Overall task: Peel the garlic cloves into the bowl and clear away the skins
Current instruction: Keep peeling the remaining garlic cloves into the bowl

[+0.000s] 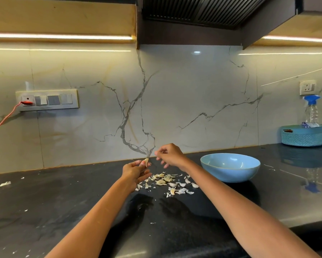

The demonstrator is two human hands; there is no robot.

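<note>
While my left hand (pixel 136 171) pinches 1 garlic clove (pixel 146 162), my right hand (pixel 170 155) hangs loose, fingers relaxed, above the skins (pixel 167 181).

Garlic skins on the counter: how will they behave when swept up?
The garlic skins look thin and curled, so probably very light, apt to scatter. Likely brittle, crumbling under a pinch. Some cloves lie among them, so a sweep would probably drag those along.

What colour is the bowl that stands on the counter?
Light blue, inside and out. The bowl shows best in the head view, the only one given.
</note>
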